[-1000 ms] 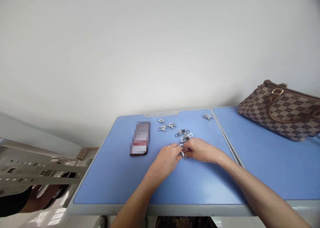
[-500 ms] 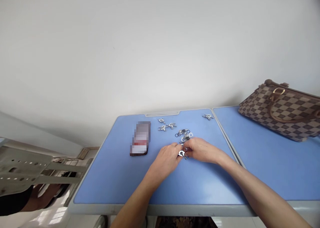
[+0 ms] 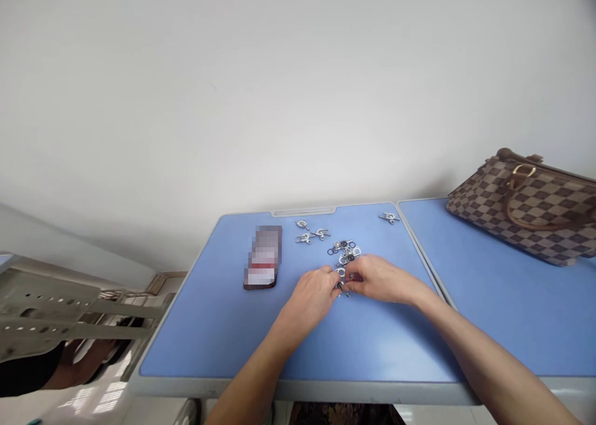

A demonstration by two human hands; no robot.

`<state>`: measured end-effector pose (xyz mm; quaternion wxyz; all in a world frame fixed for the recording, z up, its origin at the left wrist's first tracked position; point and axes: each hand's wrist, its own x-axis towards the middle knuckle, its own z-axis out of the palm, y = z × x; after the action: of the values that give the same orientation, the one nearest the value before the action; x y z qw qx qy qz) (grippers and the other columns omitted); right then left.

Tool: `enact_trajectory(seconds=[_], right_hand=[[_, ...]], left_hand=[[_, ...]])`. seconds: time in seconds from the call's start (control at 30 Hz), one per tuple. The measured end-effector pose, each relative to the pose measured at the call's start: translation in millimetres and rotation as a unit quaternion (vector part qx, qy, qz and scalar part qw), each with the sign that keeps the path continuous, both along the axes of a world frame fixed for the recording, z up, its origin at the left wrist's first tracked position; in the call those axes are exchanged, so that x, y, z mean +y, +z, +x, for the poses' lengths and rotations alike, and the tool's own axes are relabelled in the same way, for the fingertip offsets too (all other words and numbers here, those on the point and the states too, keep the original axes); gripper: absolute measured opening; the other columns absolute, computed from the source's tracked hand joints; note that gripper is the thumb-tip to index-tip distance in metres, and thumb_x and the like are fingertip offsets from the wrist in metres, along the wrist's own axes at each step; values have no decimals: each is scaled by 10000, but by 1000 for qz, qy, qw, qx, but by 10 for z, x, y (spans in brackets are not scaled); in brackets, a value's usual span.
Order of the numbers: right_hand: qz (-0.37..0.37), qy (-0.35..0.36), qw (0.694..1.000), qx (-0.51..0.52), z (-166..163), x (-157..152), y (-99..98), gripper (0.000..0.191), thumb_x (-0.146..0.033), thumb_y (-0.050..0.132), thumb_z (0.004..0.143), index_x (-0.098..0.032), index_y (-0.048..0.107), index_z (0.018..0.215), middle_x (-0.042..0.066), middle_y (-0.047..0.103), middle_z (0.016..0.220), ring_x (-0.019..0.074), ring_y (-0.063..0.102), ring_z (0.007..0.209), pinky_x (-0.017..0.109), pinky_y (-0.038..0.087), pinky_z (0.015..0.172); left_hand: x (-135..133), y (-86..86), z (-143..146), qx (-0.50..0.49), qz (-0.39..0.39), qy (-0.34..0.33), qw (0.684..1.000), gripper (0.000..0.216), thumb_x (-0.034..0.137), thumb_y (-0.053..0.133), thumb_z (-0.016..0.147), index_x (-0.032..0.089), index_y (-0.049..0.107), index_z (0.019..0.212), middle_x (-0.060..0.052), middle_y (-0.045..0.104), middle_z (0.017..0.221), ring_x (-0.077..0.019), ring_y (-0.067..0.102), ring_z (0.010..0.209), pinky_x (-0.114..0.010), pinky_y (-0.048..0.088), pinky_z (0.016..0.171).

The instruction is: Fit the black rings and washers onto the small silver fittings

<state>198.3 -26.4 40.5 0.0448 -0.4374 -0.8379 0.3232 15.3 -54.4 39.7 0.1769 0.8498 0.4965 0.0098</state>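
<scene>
The person's left hand (image 3: 310,297) and right hand (image 3: 379,279) reach in from the near edge of the blue worktop (image 3: 200,332) and meet at the near end of a small heap of metal clasps (image 3: 345,257). Both grips are drawn in, with the fingertips curled down around the clasps between the hands, but the fingers hide the contact, so it cannot be told whether either grip is pinching a piece. Having both hands so close together at one spot suggests that these small, interlocking-looking pieces need handling from two sides. Three loose clasps (image 3: 311,233) lie just beyond the heap, spread out and apart from it, and a single clasp (image 3: 388,218) sits alone near the far edge. A pixelated flat packet (image 3: 262,257) lies to the left, well apart from the hands, perhaps set aside out of the way. A brown checked handbag (image 3: 524,204) stands on the adjoining blue worktop (image 3: 488,325).
</scene>
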Motion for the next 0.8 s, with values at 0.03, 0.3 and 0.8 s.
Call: enact_trajectory(seconds=[0.03,0.3,0.8], right_hand=[[-6,2,1000,-2,-14,-14,-3,166,-274,549,808,-176,610,689,-20,558,580,95,426,533,224,246,512],[-51,-11,998,16,-126,-58,-36,142,-205,520,777,-164,562,648,-24,530,572,92,415,543,215,248,503],[-8,21,1000,5,-65,-64,1,111,-149,498,762,-174,594,714,-18,570,616,97,444,553,215,261,523]], left_hand=[[-2,-8,-3,3,4,1,1000,140,161,467,889,180,587,818,-22,606,872,-171,593,762,-281,384,649],[2,-41,-3,-8,5,1,1000,178,80,438,854,173,575,787,-22,593,856,-158,574,725,-278,365,620],[18,-87,-18,-48,6,9,999,103,153,506,864,174,540,768,-15,605,846,-166,566,738,-277,352,625]])
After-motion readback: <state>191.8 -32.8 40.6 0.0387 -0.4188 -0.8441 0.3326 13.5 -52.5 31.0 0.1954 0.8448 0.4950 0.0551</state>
